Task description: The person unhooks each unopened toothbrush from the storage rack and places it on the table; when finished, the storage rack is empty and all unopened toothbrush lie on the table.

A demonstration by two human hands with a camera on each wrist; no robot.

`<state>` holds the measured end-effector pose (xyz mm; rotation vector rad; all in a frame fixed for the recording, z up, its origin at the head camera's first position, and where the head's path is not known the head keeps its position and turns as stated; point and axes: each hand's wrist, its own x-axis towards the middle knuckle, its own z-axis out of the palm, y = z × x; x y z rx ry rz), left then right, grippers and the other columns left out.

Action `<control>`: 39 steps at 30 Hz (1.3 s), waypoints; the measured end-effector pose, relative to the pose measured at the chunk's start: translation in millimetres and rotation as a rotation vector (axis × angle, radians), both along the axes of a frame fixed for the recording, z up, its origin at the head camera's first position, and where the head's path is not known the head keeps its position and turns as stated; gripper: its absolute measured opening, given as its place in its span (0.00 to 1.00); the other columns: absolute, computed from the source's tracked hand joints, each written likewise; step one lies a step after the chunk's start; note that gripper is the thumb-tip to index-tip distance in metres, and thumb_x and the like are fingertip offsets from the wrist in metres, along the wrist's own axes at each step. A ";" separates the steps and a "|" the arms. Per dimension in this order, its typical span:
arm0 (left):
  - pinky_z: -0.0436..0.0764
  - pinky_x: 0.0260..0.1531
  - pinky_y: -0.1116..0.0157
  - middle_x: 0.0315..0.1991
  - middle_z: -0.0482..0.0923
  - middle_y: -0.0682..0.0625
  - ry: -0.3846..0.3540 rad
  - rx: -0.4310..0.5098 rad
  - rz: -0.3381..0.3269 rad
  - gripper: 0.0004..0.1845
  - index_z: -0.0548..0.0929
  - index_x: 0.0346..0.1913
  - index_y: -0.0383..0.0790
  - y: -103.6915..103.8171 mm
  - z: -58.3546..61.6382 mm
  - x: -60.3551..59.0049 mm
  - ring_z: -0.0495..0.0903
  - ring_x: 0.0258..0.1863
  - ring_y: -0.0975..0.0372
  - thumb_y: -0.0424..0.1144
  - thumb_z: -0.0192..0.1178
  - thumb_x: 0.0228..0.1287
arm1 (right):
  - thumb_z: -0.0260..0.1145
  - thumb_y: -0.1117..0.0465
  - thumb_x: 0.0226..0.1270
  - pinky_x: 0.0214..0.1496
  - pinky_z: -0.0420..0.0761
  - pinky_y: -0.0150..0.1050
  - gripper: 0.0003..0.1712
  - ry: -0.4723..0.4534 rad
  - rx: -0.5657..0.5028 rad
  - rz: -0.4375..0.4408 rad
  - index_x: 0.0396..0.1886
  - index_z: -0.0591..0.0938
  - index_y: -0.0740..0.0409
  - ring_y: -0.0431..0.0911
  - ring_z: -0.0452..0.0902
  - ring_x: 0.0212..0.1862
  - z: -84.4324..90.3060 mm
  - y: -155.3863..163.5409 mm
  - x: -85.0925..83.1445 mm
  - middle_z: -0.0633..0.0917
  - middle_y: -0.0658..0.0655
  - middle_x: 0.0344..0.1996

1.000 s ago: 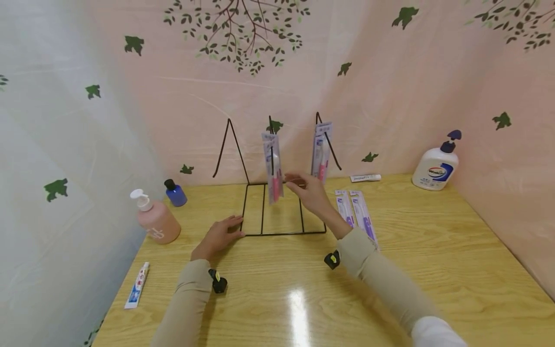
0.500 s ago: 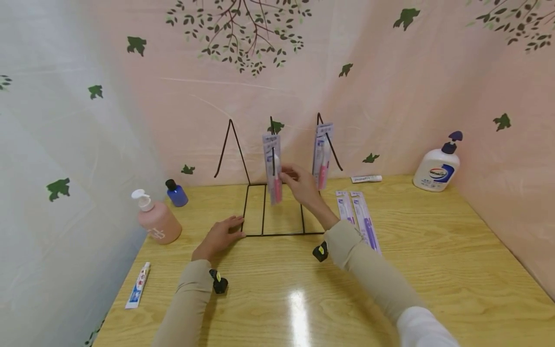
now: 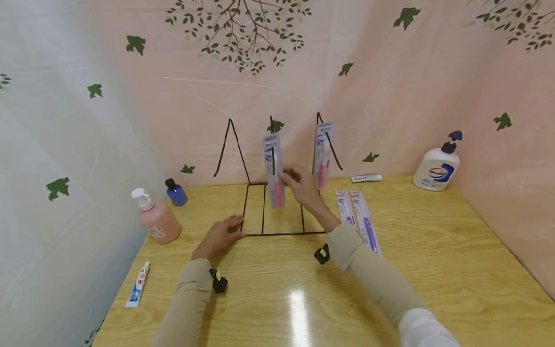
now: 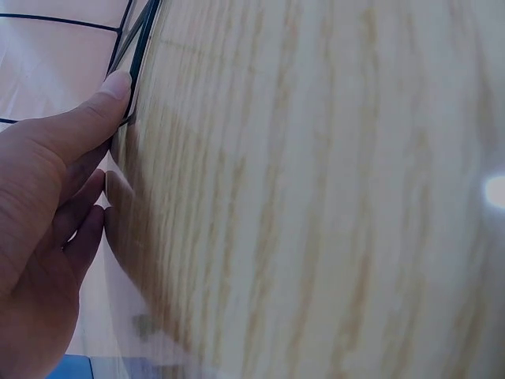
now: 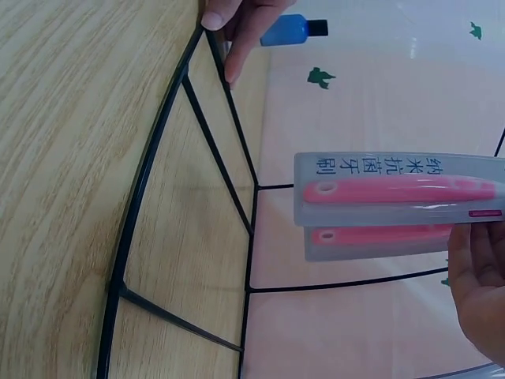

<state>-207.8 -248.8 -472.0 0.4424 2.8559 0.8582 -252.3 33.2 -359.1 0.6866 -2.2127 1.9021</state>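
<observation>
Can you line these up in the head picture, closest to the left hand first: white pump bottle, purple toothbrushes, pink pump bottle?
Starting from the left hand:
1. Pink pump bottle: just to its left.
2. Purple toothbrushes: across to its right, lying flat.
3. White pump bottle: farthest, over at the back right.

There's your gap, between the left hook (image 3: 223, 147) and the middle hook (image 3: 273, 163)! But 2 pink toothbrush packs (image 3: 274, 182) bar your right hand (image 3: 302, 186) leftward, and the right hook's packaging (image 3: 321, 159) crowds its far right.
</observation>
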 end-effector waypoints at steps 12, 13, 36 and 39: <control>0.60 0.67 0.42 0.70 0.63 0.41 0.030 0.014 -0.013 0.31 0.68 0.69 0.37 2.2 0.6 1.8 0.59 0.71 0.44 0.46 0.59 0.67 | 0.57 0.69 0.71 0.45 0.83 0.55 0.14 0.037 0.038 0.064 0.50 0.79 0.73 0.57 0.80 0.39 15.0 14.0 28.2 0.83 0.69 0.41; 0.60 0.66 0.42 0.70 0.63 0.40 0.036 0.016 -0.017 0.31 0.68 0.69 0.36 2.3 0.9 2.5 0.59 0.70 0.44 0.46 0.59 0.67 | 0.57 0.69 0.71 0.44 0.83 0.55 0.14 0.038 0.047 0.072 0.51 0.79 0.72 0.57 0.81 0.39 14.4 15.3 29.5 0.83 0.69 0.41; 0.58 0.69 0.44 0.71 0.63 0.44 0.009 0.019 -0.009 0.31 0.67 0.69 0.38 2.1 0.4 1.0 0.57 0.72 0.47 0.44 0.60 0.66 | 0.57 0.69 0.70 0.40 0.85 0.46 0.14 0.010 0.094 0.182 0.52 0.79 0.68 0.50 0.81 0.37 0.8 34.0 58.4 0.84 0.67 0.42; 0.56 0.69 0.43 0.71 0.63 0.44 0.004 0.014 -0.005 0.31 0.67 0.69 0.38 2.0 0.6 1.2 0.57 0.72 0.47 0.45 0.60 0.66 | 0.57 0.68 0.71 0.41 0.84 0.52 0.14 0.017 0.084 0.195 0.53 0.79 0.66 0.49 0.81 0.38 -1.5 35.9 60.6 0.84 0.65 0.43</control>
